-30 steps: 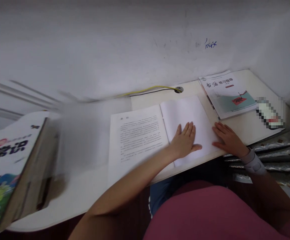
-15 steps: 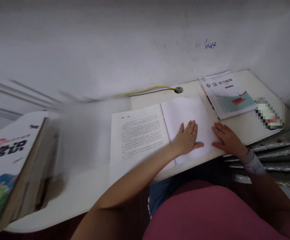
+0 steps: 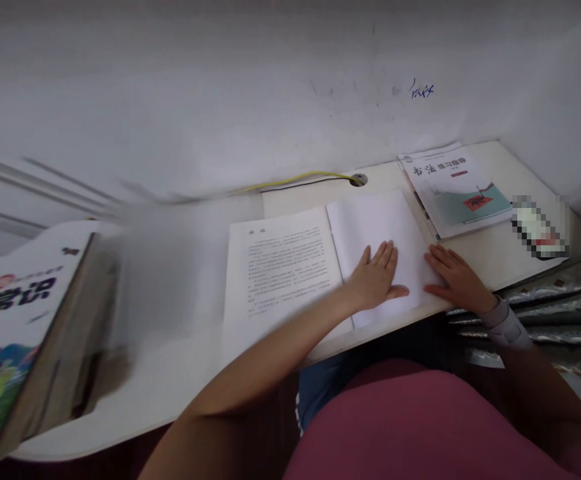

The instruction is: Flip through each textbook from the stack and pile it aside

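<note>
An opened book [image 3: 280,267] lies on the white desk [image 3: 170,393] in front of me, its left page printed with lines of text and its right page blank. My left hand [image 3: 376,275] rests flat on the blank page, fingers stretched out and thumb apart. At the right edge of that page lies my right hand [image 3: 457,277], also flat with its fingers extended, partly over the desk. A pale band circles my right wrist. Neither hand grips anything. My left forearm crosses over the lower part of the printed page and hides some of it.
A calligraphy workbook [image 3: 463,190] lies on other papers at the back right, beside a pixelated object [image 3: 540,230]. On the left stands a stack of books [image 3: 25,333] with a colourful cover. A yellow cable [image 3: 295,178] runs along the wall into a desk hole [image 3: 359,180].
The book's left page has shifted slightly to the right and its outer edge looks a little raised. Both hands stay nearly where they were.
</note>
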`<action>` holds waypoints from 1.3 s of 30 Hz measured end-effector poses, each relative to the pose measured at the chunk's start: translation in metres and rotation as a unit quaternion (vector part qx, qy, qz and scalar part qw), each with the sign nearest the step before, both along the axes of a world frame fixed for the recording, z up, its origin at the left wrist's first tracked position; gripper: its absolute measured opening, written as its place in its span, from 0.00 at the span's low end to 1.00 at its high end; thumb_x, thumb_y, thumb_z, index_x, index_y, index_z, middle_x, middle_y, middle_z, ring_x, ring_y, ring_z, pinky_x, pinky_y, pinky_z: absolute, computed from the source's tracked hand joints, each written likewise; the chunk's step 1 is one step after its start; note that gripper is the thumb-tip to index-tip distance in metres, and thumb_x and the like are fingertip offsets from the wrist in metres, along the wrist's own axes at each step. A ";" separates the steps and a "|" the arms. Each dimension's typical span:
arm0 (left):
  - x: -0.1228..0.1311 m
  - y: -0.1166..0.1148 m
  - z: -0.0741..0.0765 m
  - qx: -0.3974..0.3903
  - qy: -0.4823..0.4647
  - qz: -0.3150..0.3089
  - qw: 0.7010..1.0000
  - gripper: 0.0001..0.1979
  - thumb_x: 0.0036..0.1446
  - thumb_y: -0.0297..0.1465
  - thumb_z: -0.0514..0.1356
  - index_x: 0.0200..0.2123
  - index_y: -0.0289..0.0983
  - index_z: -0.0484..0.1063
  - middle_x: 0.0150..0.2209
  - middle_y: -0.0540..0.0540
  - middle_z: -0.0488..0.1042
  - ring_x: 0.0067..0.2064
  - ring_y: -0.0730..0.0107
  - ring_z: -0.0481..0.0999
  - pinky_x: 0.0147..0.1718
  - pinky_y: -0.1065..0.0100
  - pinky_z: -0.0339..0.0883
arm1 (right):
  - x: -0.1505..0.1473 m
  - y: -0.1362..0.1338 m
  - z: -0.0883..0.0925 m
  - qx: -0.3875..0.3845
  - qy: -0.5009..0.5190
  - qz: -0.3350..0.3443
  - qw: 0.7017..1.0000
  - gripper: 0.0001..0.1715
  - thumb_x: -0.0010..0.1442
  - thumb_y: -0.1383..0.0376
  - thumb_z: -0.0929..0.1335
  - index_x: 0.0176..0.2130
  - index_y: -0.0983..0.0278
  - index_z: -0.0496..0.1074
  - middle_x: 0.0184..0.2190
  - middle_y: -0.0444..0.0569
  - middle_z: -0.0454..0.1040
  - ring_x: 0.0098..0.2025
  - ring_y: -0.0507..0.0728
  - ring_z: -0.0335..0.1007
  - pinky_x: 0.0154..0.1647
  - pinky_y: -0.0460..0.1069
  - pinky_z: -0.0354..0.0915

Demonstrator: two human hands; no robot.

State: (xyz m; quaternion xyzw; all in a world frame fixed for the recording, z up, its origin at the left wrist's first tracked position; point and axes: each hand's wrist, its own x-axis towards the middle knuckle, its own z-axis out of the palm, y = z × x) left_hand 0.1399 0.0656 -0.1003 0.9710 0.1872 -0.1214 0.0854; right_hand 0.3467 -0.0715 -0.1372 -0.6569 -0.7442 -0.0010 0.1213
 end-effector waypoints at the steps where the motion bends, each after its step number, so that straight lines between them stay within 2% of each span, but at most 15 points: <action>1: 0.000 0.000 -0.001 -0.003 -0.004 -0.001 1.000 0.48 0.59 0.57 0.42 0.67 0.22 0.37 0.68 0.26 0.37 0.69 0.48 0.36 0.64 0.47 0.37 | 0.000 0.000 0.000 0.001 -0.001 0.001 1.000 0.38 0.63 0.48 0.60 0.62 0.71 0.59 0.64 0.65 0.57 0.66 0.65 0.50 0.63 0.63 0.53; 7: 0.005 -0.002 0.000 -0.009 -0.054 0.004 0.998 0.51 0.58 0.57 0.44 0.67 0.22 0.33 0.68 0.26 0.39 0.69 0.52 0.39 0.64 0.51 0.38 | 0.001 0.000 0.000 0.009 -0.001 0.004 1.000 0.37 0.63 0.49 0.60 0.62 0.70 0.58 0.64 0.65 0.57 0.66 0.65 0.50 0.62 0.63 0.54; 9: -0.001 -0.002 0.005 -0.007 -0.088 0.004 0.996 0.49 0.59 0.57 0.44 0.67 0.24 0.33 0.68 0.28 0.38 0.70 0.54 0.37 0.64 0.51 0.38 | 0.004 0.000 -0.003 0.019 0.007 0.008 1.000 0.37 0.63 0.49 0.60 0.63 0.68 0.57 0.64 0.64 0.57 0.66 0.65 0.50 0.62 0.64 0.55; 11: -0.019 0.002 0.011 0.010 -0.124 0.033 0.992 0.47 0.59 0.56 0.44 0.68 0.27 0.33 0.69 0.30 0.37 0.70 0.55 0.34 0.65 0.51 0.37 | 0.008 -0.001 -0.007 0.029 0.013 0.017 0.999 0.37 0.63 0.49 0.61 0.63 0.68 0.56 0.63 0.64 0.58 0.66 0.65 0.50 0.62 0.65 0.55; 13: -0.049 0.008 0.013 0.037 -0.144 0.112 0.983 0.45 0.61 0.55 0.43 0.68 0.28 0.35 0.69 0.31 0.37 0.70 0.53 0.32 0.64 0.49 0.38 | 0.013 -0.002 -0.010 0.036 0.017 0.028 0.999 0.38 0.63 0.49 0.61 0.63 0.68 0.56 0.63 0.64 0.58 0.66 0.66 0.50 0.61 0.64 0.56; 15: -0.090 0.016 0.008 0.061 -0.143 0.228 0.961 0.43 0.62 0.54 0.41 0.68 0.28 0.37 0.69 0.30 0.39 0.69 0.49 0.33 0.64 0.46 0.40 | 0.016 -0.002 -0.010 0.041 0.013 0.033 0.999 0.37 0.63 0.48 0.60 0.62 0.68 0.57 0.63 0.64 0.59 0.66 0.67 0.51 0.61 0.64 0.57; 17: -0.132 0.024 -0.004 0.077 -0.137 0.349 0.924 0.43 0.62 0.53 0.40 0.67 0.25 0.40 0.68 0.25 0.41 0.69 0.42 0.37 0.61 0.41 0.44 | 0.014 -0.002 -0.005 0.050 -0.007 0.026 0.998 0.35 0.64 0.49 0.59 0.61 0.68 0.59 0.62 0.65 0.59 0.66 0.68 0.51 0.60 0.65 0.57; 19: -0.169 0.031 -0.019 0.081 -0.140 0.407 0.899 0.43 0.62 0.53 0.41 0.66 0.21 0.42 0.66 0.20 0.45 0.68 0.38 0.42 0.60 0.39 0.46 | 0.002 0.000 0.006 0.061 -0.031 0.020 0.997 0.31 0.66 0.52 0.57 0.60 0.69 0.61 0.62 0.65 0.59 0.66 0.68 0.51 0.60 0.66 0.56; 21: -0.196 0.036 -0.032 0.079 -0.164 0.408 0.894 0.42 0.63 0.52 0.41 0.65 0.20 0.44 0.65 0.19 0.47 0.67 0.39 0.45 0.60 0.41 0.48 | -0.020 0.005 0.018 0.068 -0.043 0.033 0.996 0.27 0.67 0.57 0.56 0.59 0.69 0.62 0.63 0.64 0.59 0.66 0.66 0.52 0.61 0.64 0.55; 24: -0.220 0.039 -0.041 0.077 -0.217 0.374 0.899 0.40 0.63 0.50 0.41 0.65 0.21 0.45 0.65 0.19 0.49 0.67 0.43 0.48 0.60 0.45 0.51 | -0.066 0.017 0.029 0.056 -0.042 0.087 0.994 0.26 0.68 0.59 0.56 0.61 0.67 0.60 0.63 0.61 0.60 0.65 0.62 0.53 0.63 0.61 0.55; 26: -0.232 0.038 -0.043 0.081 -0.244 0.368 0.894 0.40 0.63 0.49 0.42 0.65 0.22 0.43 0.64 0.20 0.50 0.67 0.44 0.50 0.60 0.45 0.53 | -0.097 0.026 0.028 0.037 -0.045 0.112 0.992 0.27 0.67 0.58 0.57 0.61 0.67 0.61 0.62 0.60 0.62 0.65 0.63 0.54 0.62 0.61 0.56; 29: -0.252 0.038 -0.044 0.081 -0.258 0.383 0.883 0.39 0.64 0.47 0.43 0.65 0.21 0.42 0.63 0.19 0.52 0.65 0.43 0.55 0.58 0.44 0.56 | -0.128 0.035 0.020 0.023 -0.045 0.097 0.994 0.28 0.65 0.56 0.60 0.59 0.68 0.63 0.61 0.63 0.63 0.64 0.65 0.56 0.61 0.62 0.57; 33: -0.271 0.040 -0.048 0.076 -0.258 0.405 0.874 0.38 0.64 0.46 0.42 0.65 0.21 0.43 0.64 0.20 0.52 0.66 0.42 0.54 0.59 0.44 0.53 | -0.141 0.043 0.017 0.006 -0.047 0.080 0.996 0.31 0.63 0.54 0.64 0.58 0.70 0.64 0.61 0.65 0.62 0.64 0.66 0.55 0.63 0.63 0.54; 39: -0.269 0.039 -0.049 0.075 -0.235 0.425 0.871 0.40 0.62 0.49 0.40 0.66 0.23 0.43 0.65 0.22 0.52 0.66 0.42 0.52 0.60 0.42 0.50 | -0.134 0.058 0.023 -0.009 -0.062 0.104 0.993 0.42 0.59 0.45 0.64 0.61 0.73 0.60 0.63 0.67 0.58 0.66 0.67 0.51 0.65 0.65 0.48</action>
